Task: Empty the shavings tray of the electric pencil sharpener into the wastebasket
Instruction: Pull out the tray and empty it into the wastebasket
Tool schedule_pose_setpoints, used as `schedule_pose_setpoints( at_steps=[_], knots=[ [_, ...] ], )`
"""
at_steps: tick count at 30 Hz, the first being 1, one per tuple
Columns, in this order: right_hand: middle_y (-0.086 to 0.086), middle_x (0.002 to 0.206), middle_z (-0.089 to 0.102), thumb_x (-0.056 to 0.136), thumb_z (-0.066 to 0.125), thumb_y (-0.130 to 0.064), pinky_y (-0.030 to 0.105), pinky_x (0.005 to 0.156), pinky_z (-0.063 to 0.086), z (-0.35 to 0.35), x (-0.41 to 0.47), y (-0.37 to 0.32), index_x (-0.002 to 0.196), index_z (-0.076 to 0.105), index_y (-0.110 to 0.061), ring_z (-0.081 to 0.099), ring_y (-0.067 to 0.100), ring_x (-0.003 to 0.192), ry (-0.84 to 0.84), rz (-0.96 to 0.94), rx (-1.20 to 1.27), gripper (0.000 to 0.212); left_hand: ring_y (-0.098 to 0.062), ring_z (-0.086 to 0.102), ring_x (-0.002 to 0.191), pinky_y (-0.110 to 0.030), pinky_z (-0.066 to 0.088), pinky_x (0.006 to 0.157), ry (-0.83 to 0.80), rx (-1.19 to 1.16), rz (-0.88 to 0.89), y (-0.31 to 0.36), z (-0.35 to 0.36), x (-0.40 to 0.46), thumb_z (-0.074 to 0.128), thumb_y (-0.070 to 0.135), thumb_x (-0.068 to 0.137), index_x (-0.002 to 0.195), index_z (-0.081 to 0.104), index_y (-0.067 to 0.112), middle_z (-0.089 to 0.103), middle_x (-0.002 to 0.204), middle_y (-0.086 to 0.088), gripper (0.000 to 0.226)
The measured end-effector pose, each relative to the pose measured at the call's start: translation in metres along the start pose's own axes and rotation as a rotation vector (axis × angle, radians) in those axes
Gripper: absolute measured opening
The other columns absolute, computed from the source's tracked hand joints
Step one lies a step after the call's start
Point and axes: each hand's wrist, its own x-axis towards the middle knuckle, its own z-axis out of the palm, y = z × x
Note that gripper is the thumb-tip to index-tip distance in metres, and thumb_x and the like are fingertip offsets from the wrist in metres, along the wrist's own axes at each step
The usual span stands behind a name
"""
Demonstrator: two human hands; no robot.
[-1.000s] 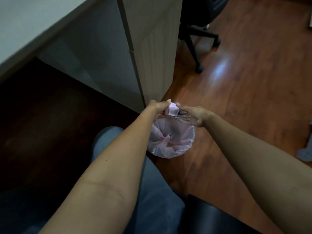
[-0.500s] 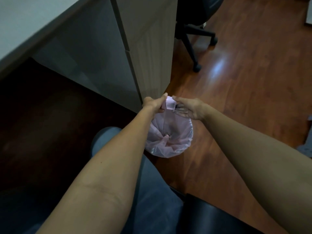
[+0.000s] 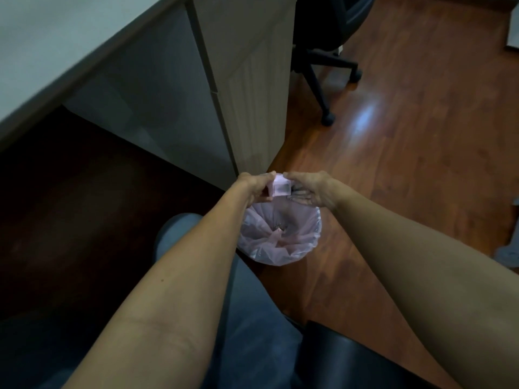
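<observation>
A small pink pencil sharpener (image 3: 279,188) is held over the far rim of a round wastebasket (image 3: 280,251) lined with a pink plastic bag, standing on the wooden floor. My left hand (image 3: 254,186) grips the sharpener's left side. My right hand (image 3: 311,188) touches its right side with the thumb on top and the fingers spread underneath. I cannot tell whether the shavings tray is pulled out. Some dark bits lie at the bottom of the bag.
A desk with a grey top (image 3: 56,46) and a beige drawer cabinet (image 3: 252,88) stands just behind the basket. An office chair base (image 3: 323,71) on wheels sits further back. My knee (image 3: 179,228) and the black chair seat (image 3: 351,352) are below.
Both hands stay together on the sharpener above the basket. The sharpener has tilted slightly, showing its front face more. The camera shifted a little.
</observation>
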Motion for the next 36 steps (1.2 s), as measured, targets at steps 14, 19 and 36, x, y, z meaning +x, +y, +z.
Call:
schedule_pose_setpoints(
  at_steps=[14, 19, 36],
  knots=[
    [0.019, 0.102, 0.072, 0.088, 0.073, -0.008, 0.027, 0.083, 0.06, -0.009, -0.03, 0.005, 0.103, 0.067, 0.005, 0.072, 0.025, 0.091, -0.2, -0.124, 0.192, 0.021, -0.027, 0.072, 0.099, -0.02, 0.062, 0.076, -0.114, -0.108, 0.192, -0.011, -0.024, -0.014, 0.079, 0.014, 0.086, 0.118, 0.065, -0.016, 0.07, 0.117, -0.027, 0.046],
    [0.015, 0.11, 0.071, 0.088, 0.07, -0.001, 0.022, 0.089, 0.057, -0.014, -0.052, -0.011, 0.122, 0.061, 0.013, 0.07, 0.017, 0.098, -0.246, -0.287, 0.216, 0.038, -0.023, 0.073, 0.098, -0.024, 0.059, 0.09, -0.162, -0.119, 0.3, 0.007, -0.033, -0.037, 0.079, 0.003, 0.083, 0.129, 0.059, -0.014, 0.069, 0.119, -0.025, 0.052],
    [0.017, 0.108, 0.073, 0.082, 0.069, 0.009, 0.019, 0.076, 0.056, -0.021, -0.188, -0.136, 0.13, 0.061, 0.006, 0.074, 0.015, 0.087, -0.379, -0.845, 0.209, 0.049, -0.017, 0.072, 0.111, -0.025, 0.056, 0.097, -0.119, 0.099, 0.888, 0.14, -0.07, -0.176, 0.087, 0.01, 0.076, 0.13, 0.065, 0.001, 0.075, 0.121, -0.011, 0.059]
  ],
)
